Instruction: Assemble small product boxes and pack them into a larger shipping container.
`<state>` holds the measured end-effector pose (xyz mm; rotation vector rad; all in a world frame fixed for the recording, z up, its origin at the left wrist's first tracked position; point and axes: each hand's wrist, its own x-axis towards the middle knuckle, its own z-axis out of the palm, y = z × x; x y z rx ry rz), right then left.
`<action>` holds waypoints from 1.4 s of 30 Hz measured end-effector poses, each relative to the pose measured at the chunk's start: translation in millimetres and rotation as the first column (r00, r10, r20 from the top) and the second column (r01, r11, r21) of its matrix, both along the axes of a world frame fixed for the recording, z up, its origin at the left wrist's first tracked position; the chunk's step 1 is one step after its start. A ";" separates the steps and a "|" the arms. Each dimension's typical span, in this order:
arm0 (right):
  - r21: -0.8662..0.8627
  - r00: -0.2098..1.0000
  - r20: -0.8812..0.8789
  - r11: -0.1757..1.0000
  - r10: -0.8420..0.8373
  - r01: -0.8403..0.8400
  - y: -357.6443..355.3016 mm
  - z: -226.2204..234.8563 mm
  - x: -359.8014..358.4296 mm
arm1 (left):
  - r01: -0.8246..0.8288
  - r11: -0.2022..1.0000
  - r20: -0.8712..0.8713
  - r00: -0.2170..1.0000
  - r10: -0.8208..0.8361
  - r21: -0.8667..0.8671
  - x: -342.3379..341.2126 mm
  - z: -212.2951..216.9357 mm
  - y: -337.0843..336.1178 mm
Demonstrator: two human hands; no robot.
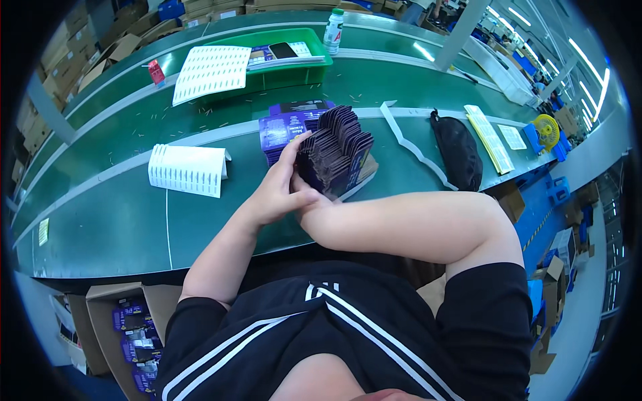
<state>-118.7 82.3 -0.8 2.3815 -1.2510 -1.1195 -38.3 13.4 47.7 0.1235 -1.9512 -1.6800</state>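
Note:
A thick bundle of dark purple flattened cartons (334, 150) with wavy edges stands on the green table, its sheets fanned like pages. My left hand (277, 190) is closed around the bundle's near left side, the fingers reaching up along it and the thumb bent across my right hand. My right hand (311, 202) comes in from the right and lies against the bundle's near lower side. Its fingers are hidden behind my left hand and the cartons. Just behind the bundle rests another stack of purple cartons (282, 131), printed side up.
A green bin (287, 77) holds label sheets and a phone (282, 51). White label sheets (187, 169) lie at left. A bottle (334, 32), a paper strip (418, 152), a black pouch (457, 152) and a yellow fan (546, 132) stand around. An open box (107, 314) sits below.

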 end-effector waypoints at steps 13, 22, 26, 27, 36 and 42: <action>-0.524 0.602 0.515 0.780 0.610 -0.343 105.2 28.9 -60.1 | -0.241 0.927 -0.068 0.970 0.231 -0.287 -21.8 -17.5 29.4; -0.828 0.730 0.560 0.258 0.392 0.497 103.5 5.9 -71.9 | -0.326 0.898 -0.129 0.945 0.301 -0.295 -27.7 -36.0 25.2; -0.770 0.673 0.638 0.309 0.375 0.558 106.5 15.5 -65.0 | -0.363 0.904 -0.157 0.929 0.334 -0.228 -20.2 -38.3 35.4; -0.752 0.652 0.659 0.349 0.376 0.559 110.0 17.3 -61.8 | -0.385 0.899 -0.204 0.916 0.344 -0.210 -16.2 -34.8 39.0; -0.600 0.447 0.794 0.649 0.413 0.467 126.4 80.3 -50.3 | -0.289 0.955 -0.387 0.874 0.294 0.071 35.7 25.2 51.6; -0.479 -0.127 0.861 0.869 0.492 0.123 146.0 102.6 -73.2 | 0.003 0.770 -0.433 0.828 0.356 0.639 88.5 63.3 -17.8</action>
